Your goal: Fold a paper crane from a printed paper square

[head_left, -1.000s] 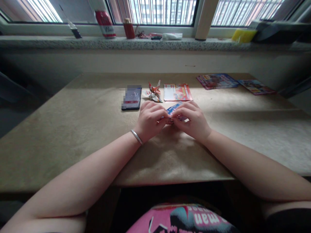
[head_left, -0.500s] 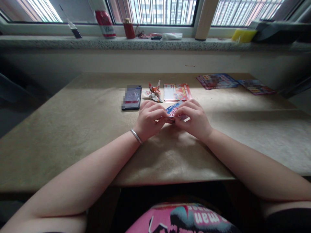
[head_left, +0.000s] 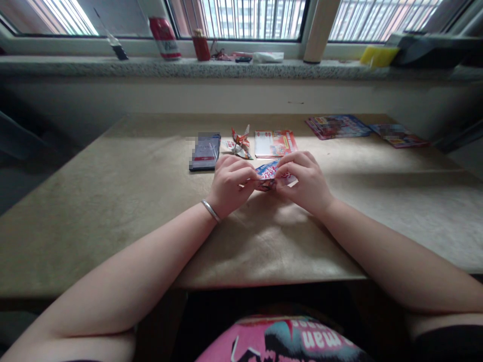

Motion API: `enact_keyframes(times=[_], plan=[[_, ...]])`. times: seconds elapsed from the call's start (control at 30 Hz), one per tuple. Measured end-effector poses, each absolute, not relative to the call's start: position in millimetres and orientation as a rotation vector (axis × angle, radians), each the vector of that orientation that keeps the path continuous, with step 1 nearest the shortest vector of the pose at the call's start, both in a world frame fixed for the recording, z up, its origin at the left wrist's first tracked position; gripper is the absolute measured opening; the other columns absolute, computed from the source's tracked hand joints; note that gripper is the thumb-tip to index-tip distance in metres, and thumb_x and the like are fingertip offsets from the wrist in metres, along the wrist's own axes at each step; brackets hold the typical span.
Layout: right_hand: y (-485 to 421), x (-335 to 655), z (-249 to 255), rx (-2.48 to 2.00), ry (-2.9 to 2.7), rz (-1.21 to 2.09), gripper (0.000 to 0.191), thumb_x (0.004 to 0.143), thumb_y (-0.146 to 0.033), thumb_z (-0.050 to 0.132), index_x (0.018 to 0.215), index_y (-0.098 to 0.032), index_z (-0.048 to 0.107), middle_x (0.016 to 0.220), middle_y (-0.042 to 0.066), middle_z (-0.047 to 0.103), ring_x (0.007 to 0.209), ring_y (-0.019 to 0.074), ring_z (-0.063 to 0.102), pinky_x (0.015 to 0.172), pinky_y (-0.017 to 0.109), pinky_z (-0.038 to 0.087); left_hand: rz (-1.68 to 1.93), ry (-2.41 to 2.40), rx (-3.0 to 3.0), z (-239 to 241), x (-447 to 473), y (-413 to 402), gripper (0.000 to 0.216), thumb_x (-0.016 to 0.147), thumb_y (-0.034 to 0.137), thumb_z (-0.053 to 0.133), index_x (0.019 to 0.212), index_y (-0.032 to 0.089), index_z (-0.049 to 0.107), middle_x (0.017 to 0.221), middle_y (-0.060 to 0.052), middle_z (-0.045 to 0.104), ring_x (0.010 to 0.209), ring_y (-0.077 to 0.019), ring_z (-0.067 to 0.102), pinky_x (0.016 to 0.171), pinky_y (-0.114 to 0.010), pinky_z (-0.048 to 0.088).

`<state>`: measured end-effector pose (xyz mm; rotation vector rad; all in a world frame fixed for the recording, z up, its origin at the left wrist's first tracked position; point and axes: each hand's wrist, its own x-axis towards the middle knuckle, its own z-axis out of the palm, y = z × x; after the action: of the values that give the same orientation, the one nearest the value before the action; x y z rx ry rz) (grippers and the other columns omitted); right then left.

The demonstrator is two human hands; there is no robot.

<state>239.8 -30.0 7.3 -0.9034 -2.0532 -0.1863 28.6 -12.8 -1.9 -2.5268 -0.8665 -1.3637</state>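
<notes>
A folded piece of printed paper (head_left: 267,172), blue, white and pink, is held between my two hands just above the table. My left hand (head_left: 234,182) pinches its left end between thumb and fingers. On the right side, my right hand (head_left: 302,176) pinches it the same way, and the fingers cover part of it. Just beyond the hands lie a folded paper figure (head_left: 240,143) in red and white and a stack of orange printed sheets (head_left: 276,144). A phone (head_left: 206,152) rests to the left of the paper figure.
Printed sheets in blue and red (head_left: 339,125) lie at the table's back right, beside a smaller pile (head_left: 400,136). On the stone windowsill (head_left: 143,66) stand a red can (head_left: 165,39), a red container (head_left: 200,46) and a yellow object (head_left: 379,55). The table's front edge (head_left: 271,284) runs near my body.
My right hand has shifted slightly right, and the fingers sit a little farther apart. More of the printed paper shows between the hands. Both hands keep their hold.
</notes>
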Motion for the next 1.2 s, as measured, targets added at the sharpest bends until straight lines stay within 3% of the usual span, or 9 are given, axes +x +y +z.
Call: enact_keyframes(times=[0.43,0.57,0.73,0.9,1.03,1.2], plan=[[-29.6,241.6,6.4,-0.923,-2.060,-0.210,0.010,0.074,-0.015,0.061,0.076,-0.025,0.061,0.093,0.002,0.067,0.091,0.0223,0.058,0.088,0.042,0.047,-1.335,-0.904,-2.524,-2.1,28.2,-13.1,0.020,0.086,0.030,0.061,0.067,0.023,0.061,0.074,0.002,0.068,0.077,-0.0169,0.054,0.085,-0.037,0.039],[-30.5,244.7,7.5,-0.880,-2.034,-0.112,0.015,0.073,-0.015,0.061,0.084,-0.025,0.060,0.097,0.003,0.066,0.095,0.0228,0.059,0.090,0.042,0.046,-1.386,-0.910,-2.548,-0.5,27.7,-13.1,0.022,0.088,0.032,0.060,0.068,0.022,0.061,0.074,0.001,0.067,0.077,-0.0163,0.055,0.083,-0.036,0.040],[-30.7,250.7,8.5,-0.916,-1.969,-0.087,0.023,0.073,-0.015,0.060,0.093,-0.025,0.061,0.112,0.006,0.063,0.108,0.0260,0.057,0.096,0.046,0.043,-1.614,-0.943,-2.600,-1.8,24.6,-8.2,0.017,0.086,0.029,0.065,0.072,0.020,0.061,0.077,0.001,0.063,0.074,-0.0130,0.056,0.073,-0.030,0.045],[-29.3,251.7,6.9,-0.915,-1.965,-0.080,0.023,0.075,-0.018,0.060,0.097,-0.026,0.062,0.114,0.006,0.063,0.111,0.0265,0.057,0.096,0.047,0.043,-1.790,-1.100,-2.631,-8.4,23.7,-4.9,0.006,0.084,0.019,0.063,0.081,0.019,0.058,0.077,0.001,0.058,0.068,-0.0104,0.053,0.059,-0.022,0.044],[-28.6,250.8,6.7,-0.883,-1.975,-0.083,0.021,0.078,-0.023,0.062,0.099,-0.026,0.062,0.112,0.006,0.065,0.109,0.0261,0.058,0.095,0.046,0.043,-1.875,-1.150,-2.740,-11.2,26.3,-7.2,0.004,0.086,0.019,0.059,0.088,0.019,0.055,0.087,-0.001,0.062,0.080,-0.0120,0.060,0.068,-0.024,0.051],[-29.8,248.8,8.6,-0.870,-1.995,-0.091,0.020,0.079,-0.029,0.065,0.099,-0.027,0.064,0.109,0.005,0.067,0.108,0.0256,0.058,0.095,0.046,0.043,-1.922,-1.043,-2.827,-10.3,27.3,-9.0,0.011,0.088,0.023,0.060,0.082,0.019,0.052,0.091,-0.003,0.066,0.087,-0.0135,0.064,0.081,-0.031,0.053]])
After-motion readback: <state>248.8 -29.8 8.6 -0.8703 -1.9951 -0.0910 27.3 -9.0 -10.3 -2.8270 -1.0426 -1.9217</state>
